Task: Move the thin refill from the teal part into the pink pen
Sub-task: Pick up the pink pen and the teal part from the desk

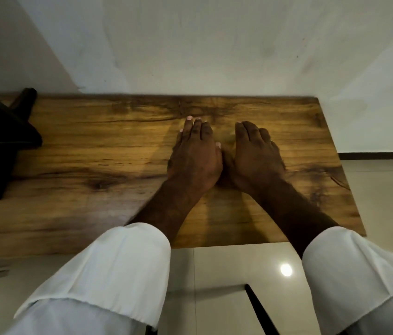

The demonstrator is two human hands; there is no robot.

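Note:
My left hand (194, 155) and my right hand (255, 155) lie palm down, side by side, on the wooden table (94, 146). The fingers of each hand are stretched out flat and held together, with the thumbs touching between the hands. Neither hand holds anything that I can see. No pink pen, teal part or thin refill shows anywhere in the head view; whether anything lies under the palms is hidden. White sleeves cover both forearms near the bottom of the view.
A dark stand-like object (2, 136) sits on the table's left end. A pale wall (214, 44) runs behind the table. The table's right edge (340, 165) drops to a glossy tiled floor (226, 274). A dark bar (260, 308) crosses the floor below.

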